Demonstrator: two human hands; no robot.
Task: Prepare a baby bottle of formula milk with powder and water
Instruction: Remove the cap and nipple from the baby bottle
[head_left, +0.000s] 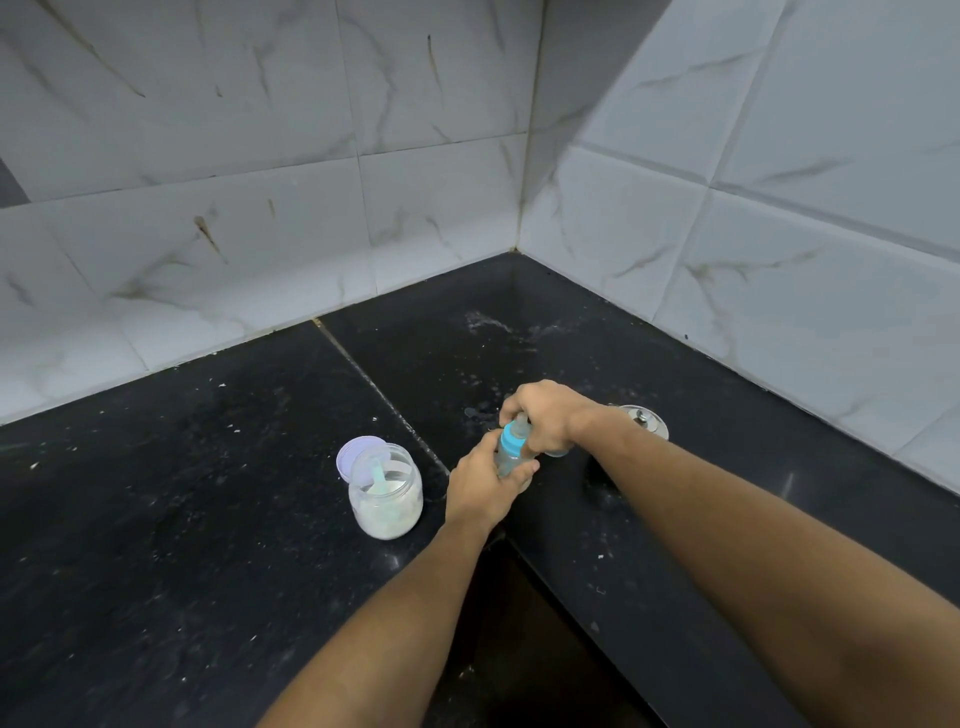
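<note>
Most of the baby bottle (508, 458) is hidden by the two hands around it. Only a blue collar (511, 441) and a short stretch of clear body below it show, and both are blurred. Its teat or top is covered by the right hand (545, 415), so its shape cannot be made out, and the contents cannot be judged. The bottle stands upright or nearly so, low over the black worktop (208, 519) near its inner corner. Whether its base touches the surface is hidden.

The left hand (483, 486) wraps the lower body from the near side, fingers curled round it. The right hand closes over the top from above, fingers bent down around the part over the collar. A pale translucent piece (555, 453) peeks out under the right hand; what it is cannot be told.

To the left, apart from the bottle, stands an open clear jar (387, 506) partly filled with white powder. A pale scoop (378, 470) leans inside it, its lower end sunk in the powder. A lilac lid (353, 454) lies just behind the jar, half covered by it. Beyond the right wrist a round steel object (647, 418) is partly hidden by the arm. White specks and smears dot the worktop, and grey-veined tiles (260, 208) rise behind it.
</note>
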